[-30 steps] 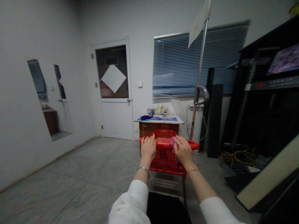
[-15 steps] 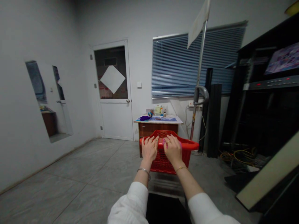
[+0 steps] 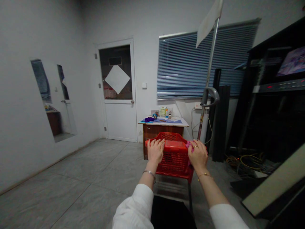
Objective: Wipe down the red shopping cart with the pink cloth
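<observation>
A red plastic shopping cart (image 3: 172, 164) stands straight in front of me, its handle bar (image 3: 175, 145) towards me. Over the left end of the bar curl the fingers of my left hand (image 3: 155, 152), closed on it. At the right end, my right hand (image 3: 198, 156) is closed around a bunched pink cloth (image 3: 189, 147) pressed against the bar. Most of the cloth is hidden under the fingers. The bar between the two hands is bare red plastic.
Behind the cart is a brown desk (image 3: 163, 132) with a purple cloth (image 3: 149, 119) and small bottles (image 3: 164, 112). A metal pole (image 3: 213, 57) rises at its right. Tangled cables (image 3: 249, 160) and a leaning pale panel (image 3: 267, 187) lie right. A white door (image 3: 120, 122) stands back left.
My right hand has slid rightward along the handle bar with the pink cloth, away from my left hand. The left hand still rests at the left end. The view has shifted slightly.
</observation>
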The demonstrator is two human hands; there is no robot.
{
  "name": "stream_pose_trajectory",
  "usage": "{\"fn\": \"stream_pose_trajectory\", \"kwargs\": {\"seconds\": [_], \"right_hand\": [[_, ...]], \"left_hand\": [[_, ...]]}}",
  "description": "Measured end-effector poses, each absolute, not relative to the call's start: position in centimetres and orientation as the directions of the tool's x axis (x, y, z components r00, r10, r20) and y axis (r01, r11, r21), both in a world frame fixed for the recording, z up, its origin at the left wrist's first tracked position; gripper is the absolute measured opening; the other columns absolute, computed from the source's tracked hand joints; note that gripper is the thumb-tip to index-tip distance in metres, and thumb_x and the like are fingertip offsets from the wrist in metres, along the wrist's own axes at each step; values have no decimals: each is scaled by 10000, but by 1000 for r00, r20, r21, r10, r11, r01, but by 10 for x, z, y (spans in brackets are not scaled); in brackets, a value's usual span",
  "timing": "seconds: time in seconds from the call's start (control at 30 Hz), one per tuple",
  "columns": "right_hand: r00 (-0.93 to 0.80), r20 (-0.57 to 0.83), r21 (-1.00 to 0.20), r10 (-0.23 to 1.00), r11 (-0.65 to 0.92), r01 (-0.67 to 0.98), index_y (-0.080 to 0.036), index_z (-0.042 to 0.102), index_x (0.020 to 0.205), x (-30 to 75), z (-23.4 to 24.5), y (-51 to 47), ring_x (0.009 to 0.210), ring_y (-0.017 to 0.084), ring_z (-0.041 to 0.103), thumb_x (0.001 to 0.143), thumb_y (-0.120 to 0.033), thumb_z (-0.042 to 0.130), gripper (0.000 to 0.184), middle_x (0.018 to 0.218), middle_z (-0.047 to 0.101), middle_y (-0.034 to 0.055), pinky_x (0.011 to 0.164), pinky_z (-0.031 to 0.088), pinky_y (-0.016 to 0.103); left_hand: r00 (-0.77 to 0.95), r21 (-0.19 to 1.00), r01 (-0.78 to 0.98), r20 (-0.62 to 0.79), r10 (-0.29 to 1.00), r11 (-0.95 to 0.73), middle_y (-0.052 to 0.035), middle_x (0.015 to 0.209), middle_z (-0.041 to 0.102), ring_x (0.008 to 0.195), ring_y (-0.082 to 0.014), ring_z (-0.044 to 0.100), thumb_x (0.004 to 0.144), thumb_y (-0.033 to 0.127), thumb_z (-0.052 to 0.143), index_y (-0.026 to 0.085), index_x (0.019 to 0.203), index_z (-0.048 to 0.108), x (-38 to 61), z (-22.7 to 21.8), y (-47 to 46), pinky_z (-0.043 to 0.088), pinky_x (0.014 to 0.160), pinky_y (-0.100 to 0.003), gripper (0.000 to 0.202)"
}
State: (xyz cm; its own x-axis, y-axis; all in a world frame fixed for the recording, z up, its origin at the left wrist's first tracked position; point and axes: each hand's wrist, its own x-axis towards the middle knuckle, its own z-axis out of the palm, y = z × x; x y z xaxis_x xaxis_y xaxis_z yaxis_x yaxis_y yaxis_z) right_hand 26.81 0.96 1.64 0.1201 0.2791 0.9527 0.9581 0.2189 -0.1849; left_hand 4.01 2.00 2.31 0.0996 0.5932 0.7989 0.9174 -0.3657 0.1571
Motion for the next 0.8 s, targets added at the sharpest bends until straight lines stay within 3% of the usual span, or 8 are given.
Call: {"fn": "stream_pose_trajectory", "kwargs": {"seconds": [0.23, 0.37, 0.5, 0.67, 0.8], "right_hand": [[-92, 945, -26, 314, 353, 935, -170, 676, 1076, 175, 25, 8, 1178, 249, 520, 890, -209, 457, 291, 1172, 655, 102, 1050, 382, 433], [-150, 936, 13, 318, 395, 919, -179, 652, 1151, 181, 24, 5, 1217, 243, 502, 901, -206, 451, 322, 1219, 640, 93, 1064, 383, 432], [-118, 935, -17, 334, 374, 927, -179, 640, 1182, 234, 19, 3, 1204, 225, 514, 905, -221, 444, 342, 1234, 628, 93, 1054, 416, 406], [25, 940, -110, 339, 233, 966, -169, 671, 1125, 288, 15, 3, 1144, 245, 541, 887, -273, 467, 330, 1270, 573, 125, 974, 476, 397], [87, 946, -155, 311, 201, 967, -159, 698, 1032, 271, 19, 7, 1052, 237, 563, 886, -247, 461, 292, 1114, 631, 120, 953, 472, 390]], "left_hand": [[116, 129, 927, 795, 596, -353, -8, 1247, 664, 1200, -244, 521, 1008, 330, 353, 350, 1289, 588, 37, 25, 17, 293, 1113, -507, 367], [142, 108, 922, 798, 585, -372, -6, 1246, 663, 1198, -238, 522, 1013, 327, 339, 350, 1302, 576, 32, 25, 18, 293, 1113, -494, 374], [134, 122, 917, 802, 582, -379, -1, 1239, 666, 1197, -229, 522, 1019, 339, 332, 354, 1295, 579, 32, 23, 20, 277, 1122, -491, 371], [109, 148, 917, 798, 592, -369, -1, 1225, 673, 1182, -232, 525, 1019, 339, 332, 341, 1271, 601, 38, 24, 19, 271, 1125, -487, 368], [86, 162, 921, 803, 590, -354, -5, 1216, 675, 1187, -238, 519, 1017, 331, 342, 335, 1268, 605, 43, 24, 17, 273, 1123, -491, 363]]}}
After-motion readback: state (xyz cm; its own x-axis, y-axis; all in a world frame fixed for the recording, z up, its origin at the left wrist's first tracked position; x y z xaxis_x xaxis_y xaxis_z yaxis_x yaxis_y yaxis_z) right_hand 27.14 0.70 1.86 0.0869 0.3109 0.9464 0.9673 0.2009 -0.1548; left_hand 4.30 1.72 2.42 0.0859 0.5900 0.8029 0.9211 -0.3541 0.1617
